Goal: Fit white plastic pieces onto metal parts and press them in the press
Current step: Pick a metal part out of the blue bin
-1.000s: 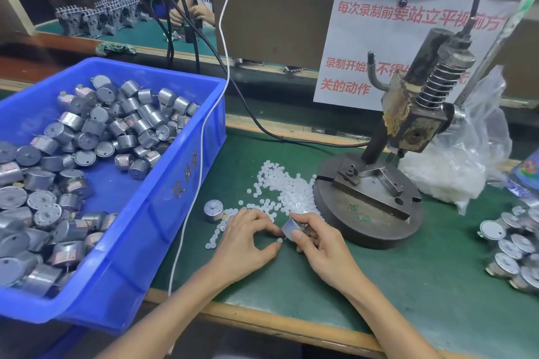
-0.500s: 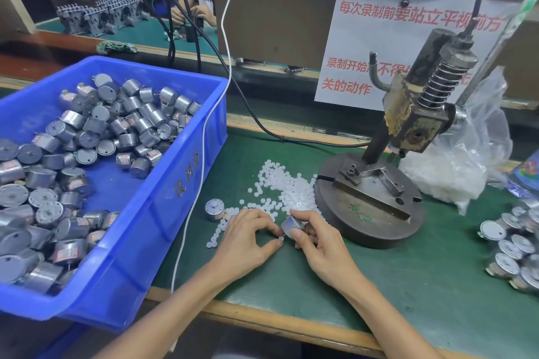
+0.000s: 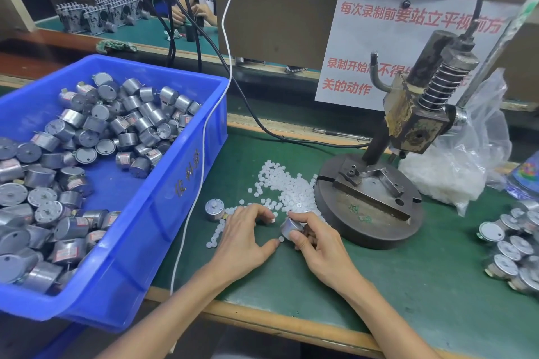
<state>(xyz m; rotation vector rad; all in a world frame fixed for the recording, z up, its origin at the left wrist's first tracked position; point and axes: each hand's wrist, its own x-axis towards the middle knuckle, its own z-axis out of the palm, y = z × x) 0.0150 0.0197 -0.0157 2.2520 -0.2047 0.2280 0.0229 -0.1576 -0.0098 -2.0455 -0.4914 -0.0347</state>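
My right hand grips a small silver metal cylinder, tilted toward my left hand. My left hand rests on the green mat with fingers curled over the edge of a scatter of small white plastic pieces; its thumb tip touches one white piece. Whether the fingers pinch a piece is hidden. Another metal cylinder stands upright on the mat left of my left hand. The hand press, with a round steel base and spring ram, stands just right of the pieces.
A blue bin full of metal cylinders fills the left. Finished parts pile at the right edge. A clear bag of white pieces lies behind the press. A white cable hangs over the bin's corner.
Both hands stay nearly in place. The right hand has turned the metal cylinder slightly toward the left hand's fingers.
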